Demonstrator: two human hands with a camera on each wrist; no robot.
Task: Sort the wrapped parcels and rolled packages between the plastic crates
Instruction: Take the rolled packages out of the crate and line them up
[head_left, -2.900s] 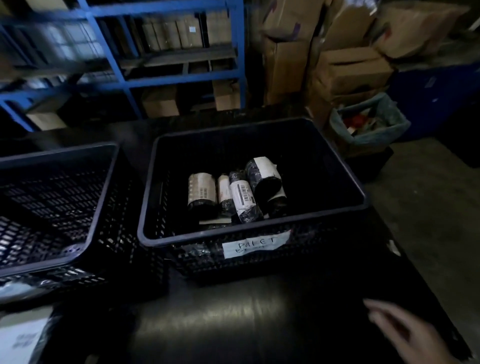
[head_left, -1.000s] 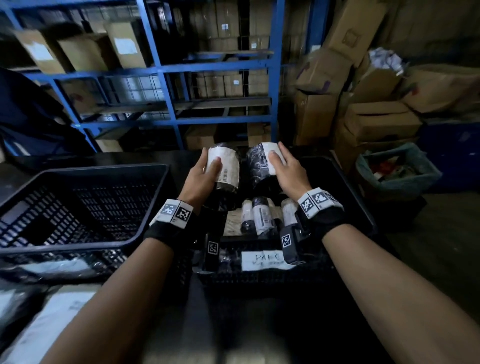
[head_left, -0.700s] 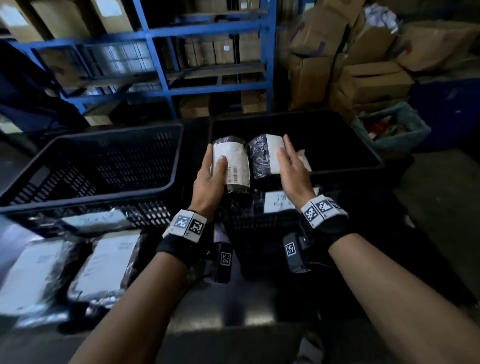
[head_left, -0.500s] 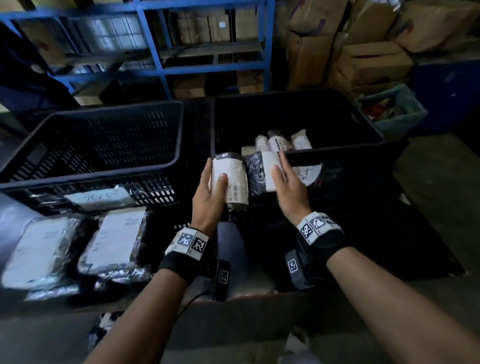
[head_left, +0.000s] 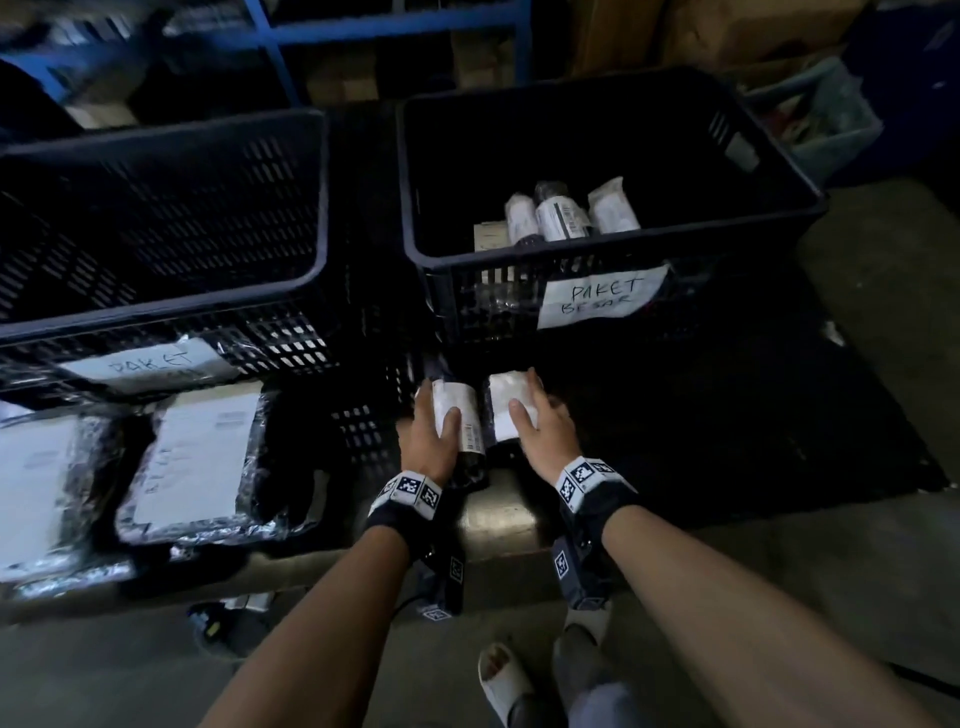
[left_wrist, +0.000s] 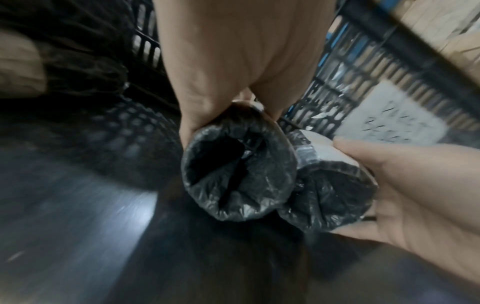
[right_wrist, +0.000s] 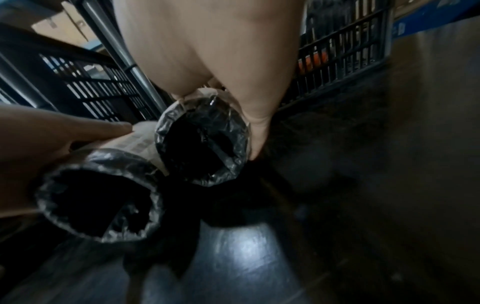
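Head view: left hand (head_left: 428, 439) curled its grip round a black-wrapped roll with a white label, the left roll (head_left: 457, 421); right hand (head_left: 543, 434) did the same on the right roll (head_left: 506, 402). Both grips half closed, fingers over the top, thumbs on the inner sides. Rolls lay side by side, touching or nearly so, low over the dark tabletop (head_left: 701, 426), just in front of the right crate (head_left: 613, 244). That crate carried a paper tag reading "PAKET BESAR" (head_left: 602, 301) and held three more labelled rolls (head_left: 563, 213) plus a flat white piece at its near wall. Left crate (head_left: 171, 291) stood beside it, tag (head_left: 150, 364) partly readable, "PAKET". Two flat wrapped parcels (head_left: 202, 462) lay on the tabletop before the left crate. Blue shelving (head_left: 395, 26) and cardboard boxes (head_left: 737, 31) behind.

Left wrist view: left hand (left_wrist: 233, 61) wrapped over the left roll (left_wrist: 239, 174), crumpled black end facing the camera; right hand (left_wrist: 420, 195) cupped the right roll (left_wrist: 330, 197) alongside, rolls touching. Crate mesh behind, blurred.

Right wrist view: right hand (right_wrist: 213, 51) gripped the right roll (right_wrist: 205, 142) from above, left hand (right_wrist: 46, 160) round the left roll (right_wrist: 101, 203). Whether the rolls rested on the tabletop, could not tell.
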